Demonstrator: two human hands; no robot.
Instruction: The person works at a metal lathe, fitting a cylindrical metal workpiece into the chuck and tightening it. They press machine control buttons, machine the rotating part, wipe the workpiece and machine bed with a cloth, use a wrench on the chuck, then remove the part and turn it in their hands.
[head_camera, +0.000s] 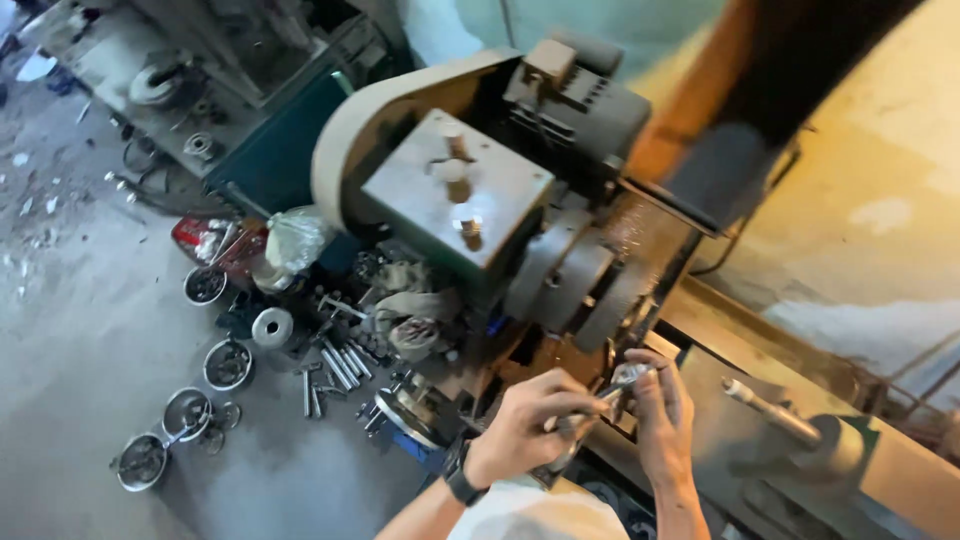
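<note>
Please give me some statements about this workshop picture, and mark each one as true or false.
1. Both hands meet at a small shiny metal piece in front of the lathe. True.
2. The left hand wears a thick work glove. False: it is bare, with a dark wristband at the wrist.
3. Several round metal bowls stand on the floor to the left of the machine. True.
4. The right hand rests flat on the floor. False: it is raised at the machine, fingers on the shiny piece.
5. Loose bolts lie on the floor near the machine's base. True.
</note>
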